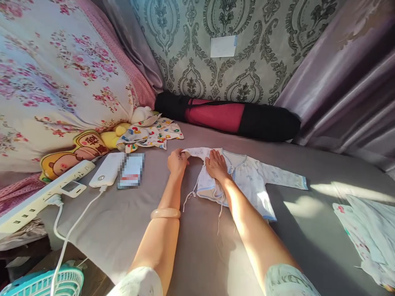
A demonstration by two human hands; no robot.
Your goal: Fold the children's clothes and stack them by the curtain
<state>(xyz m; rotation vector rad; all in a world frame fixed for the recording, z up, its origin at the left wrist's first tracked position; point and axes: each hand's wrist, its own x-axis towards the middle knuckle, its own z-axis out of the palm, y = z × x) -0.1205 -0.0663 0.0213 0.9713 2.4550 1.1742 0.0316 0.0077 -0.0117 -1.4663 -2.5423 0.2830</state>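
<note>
A small white baby shirt [249, 176] with blue edging and tie strings lies spread on the grey bed sheet [129, 230]. My left hand [178, 161] pinches the cuff of its left sleeve, which arches slightly off the sheet. On the shirt's left chest rests my right hand [217, 165], palm down with the fingers stretched out. The other sleeve reaches out flat to the right. White tie strings trail from the shirt's lower left side onto the sheet.
Left are a power strip [61, 187], a white power bank [106, 169] with a cable, and a blurred packet [131, 170]. Behind lie a patterned cloth [154, 133] and a black-and-red rolled bag [216, 117]. Folded clothes [370, 234] sit right; a teal basket [61, 281] stands lower left.
</note>
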